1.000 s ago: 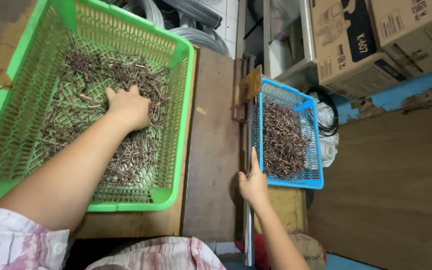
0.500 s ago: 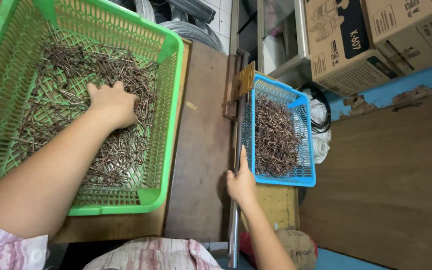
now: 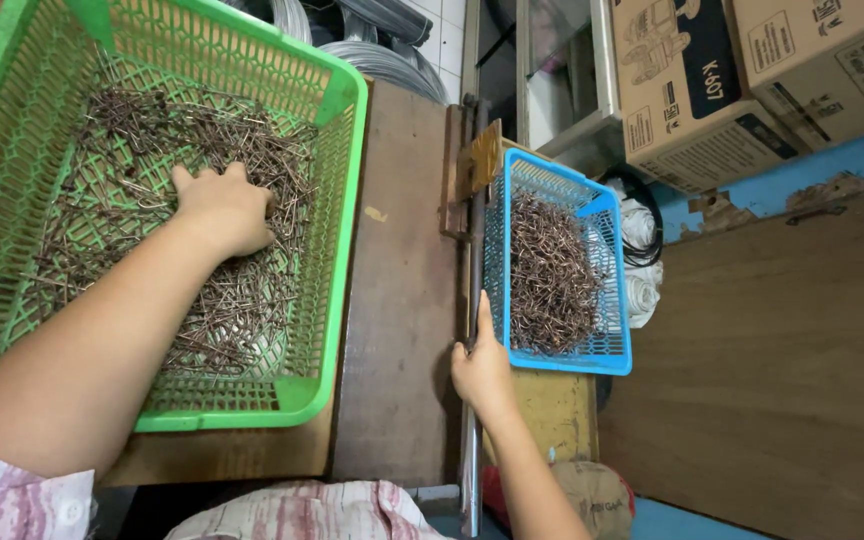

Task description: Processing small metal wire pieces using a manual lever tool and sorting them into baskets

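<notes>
A large mesh basket (image 3: 337, 250) is sitting on the left of the wooden tabletop (image 3: 402, 300), the left hand (image 3: 224, 208) lying in its metal pins (image 3: 252, 300). A smaller basket (image 3: 612, 290) is sitting right, beyond a metal bar (image 3: 472, 250) which the right hand (image 3: 482, 365) is seemingly gripping. Cardboard boxes (image 3: 712, 90) are standing behind.

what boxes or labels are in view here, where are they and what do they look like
Left carton: top right, brown cardboard box with a black panel and printed line drawings on its side.
Right carton: far top right corner, beside the first, brown cardboard with small black handling symbols.
No screens or signs show.
</notes>
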